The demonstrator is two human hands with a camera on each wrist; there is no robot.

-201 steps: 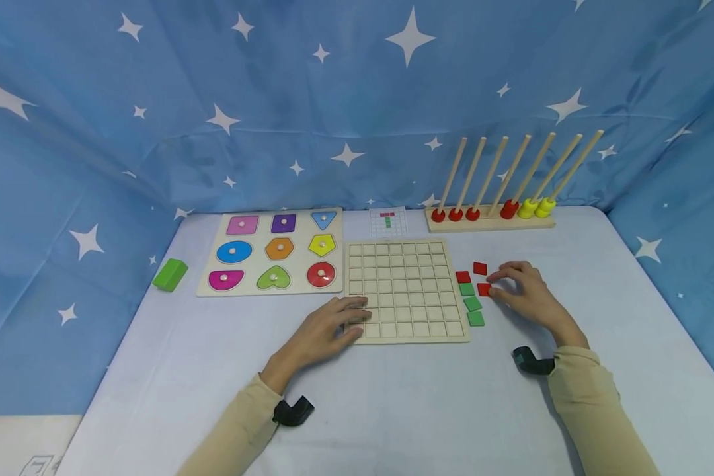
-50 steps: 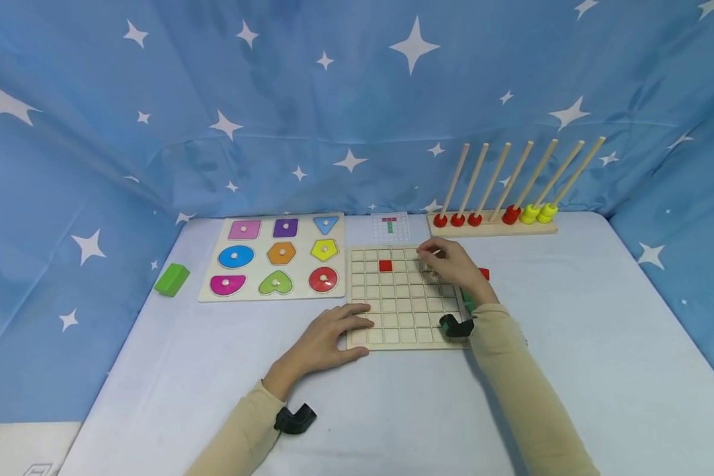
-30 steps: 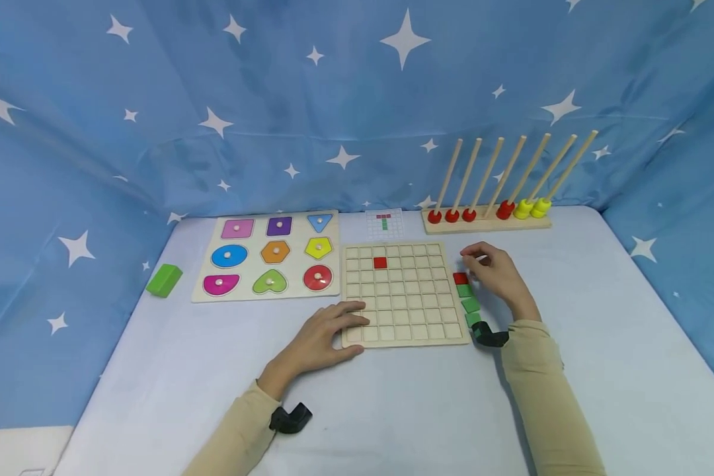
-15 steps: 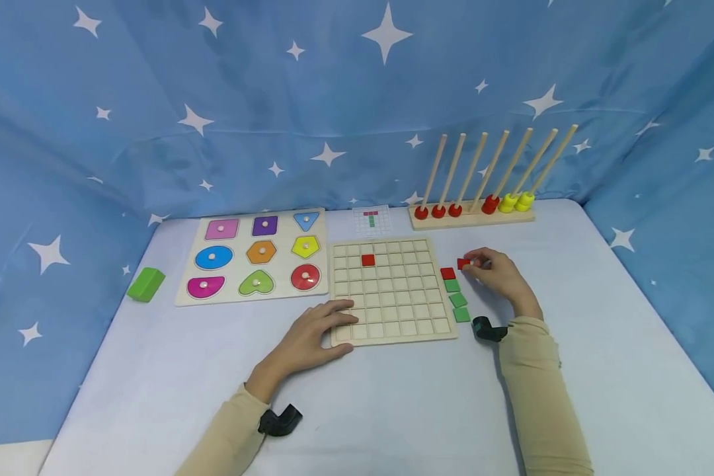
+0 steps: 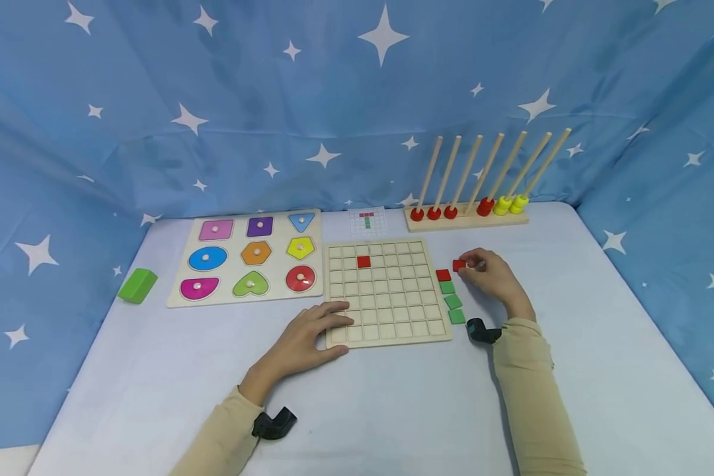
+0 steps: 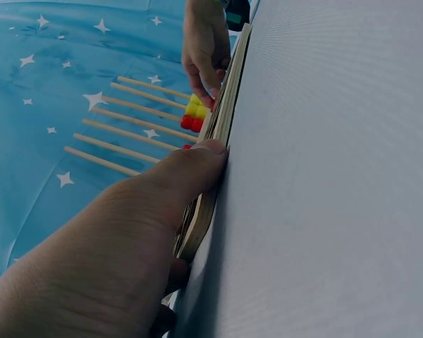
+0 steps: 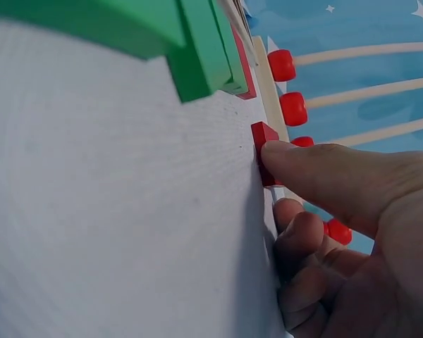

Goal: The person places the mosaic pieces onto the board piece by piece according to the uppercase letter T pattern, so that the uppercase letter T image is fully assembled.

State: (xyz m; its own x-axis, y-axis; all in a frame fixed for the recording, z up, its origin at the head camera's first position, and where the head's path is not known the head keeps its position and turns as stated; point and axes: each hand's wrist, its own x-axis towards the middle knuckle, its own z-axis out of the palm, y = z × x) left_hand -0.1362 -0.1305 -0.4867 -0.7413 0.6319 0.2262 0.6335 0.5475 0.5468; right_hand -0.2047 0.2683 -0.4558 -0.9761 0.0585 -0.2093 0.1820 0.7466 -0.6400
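Note:
The wooden grid board [image 5: 393, 297] lies at mid-table with one red square tile [image 5: 363, 262] in a cell of its second row. My left hand [image 5: 300, 340] rests on the board's near left corner, fingers on top; in the left wrist view its thumb touches the board's edge. Right of the board, my right hand [image 5: 492, 274] pinches another red tile [image 5: 459, 266]. Its thumb presses that tile in the right wrist view, where the index fingertip is hidden. Along the board's right edge lie a third red tile [image 5: 443, 275] and several green tiles [image 5: 453, 301].
A pattern card [image 5: 367, 223] with a red and green T lies behind the board. At the back right stands a bead-and-peg frame [image 5: 467, 221]. A knobbed shape puzzle [image 5: 223, 271] lies left, with a green block [image 5: 137, 285] beyond it.
One red tile has gone from the table into the grid since the earliest frame. My right hand has moved from above the board back right and taken another red tile. My left hand stays put.

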